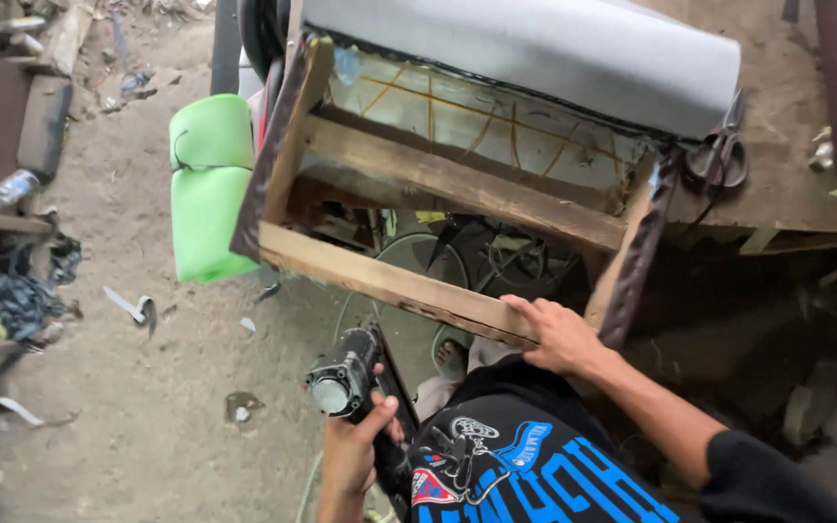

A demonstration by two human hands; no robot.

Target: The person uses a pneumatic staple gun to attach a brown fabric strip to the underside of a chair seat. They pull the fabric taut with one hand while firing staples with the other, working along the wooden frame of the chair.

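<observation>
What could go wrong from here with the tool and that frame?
1. The right hand rests flat on the near rail of the wooden frame, so a shot or slip of the stapler-like tool in the left hand might catch its fingers.
2. The frame leans off the edge of the workbench; pushing on it may tip it.
3. The scissors by that edge could be knocked off.

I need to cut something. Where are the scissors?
The scissors lie at the upper right of the head view, on the wooden bench, right beside the grey cushion of the upturned chair frame, beyond the right hand.
</observation>
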